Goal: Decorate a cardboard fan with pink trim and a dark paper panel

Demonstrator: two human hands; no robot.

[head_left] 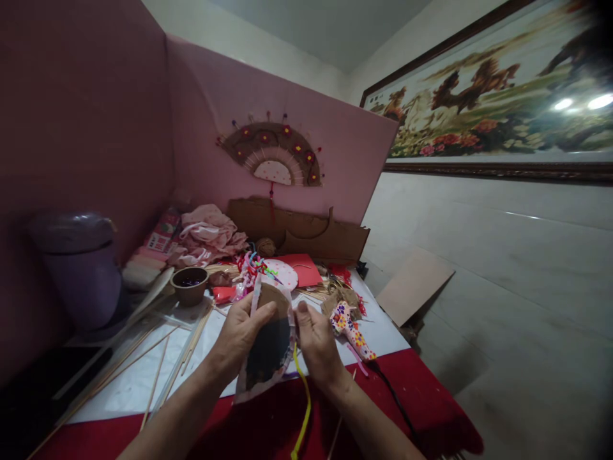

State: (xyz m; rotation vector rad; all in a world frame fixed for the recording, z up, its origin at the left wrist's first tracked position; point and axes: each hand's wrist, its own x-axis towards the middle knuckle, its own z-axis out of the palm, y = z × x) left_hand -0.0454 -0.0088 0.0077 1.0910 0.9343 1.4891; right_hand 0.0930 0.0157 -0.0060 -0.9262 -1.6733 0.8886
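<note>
My left hand [243, 329] grips a half-round cardboard piece [272, 342] by its far left side, thumb lying on its face. Pale fabric wraps over the edges of this piece, folded along the curved side. My right hand [317, 342] is closed on the right, curved edge, its thumb uppermost and its fingertips partly hidden. Below that hand a yellow strip [304, 409], like a pipe cleaner, hangs down over the red cloth. A flower-patterned glue gun [353, 332] with a black cord lies just right of my right hand.
Thin wooden sticks [156, 377] lie at the left. Behind them stand a brown bowl [190, 285] and a lilac bin [81, 275]. Crumpled pink fabric [211, 230], colourful pipe cleaners [253, 268] and red paper [301, 269] fill the back. A decorated fan [272, 153] hangs on the pink panel.
</note>
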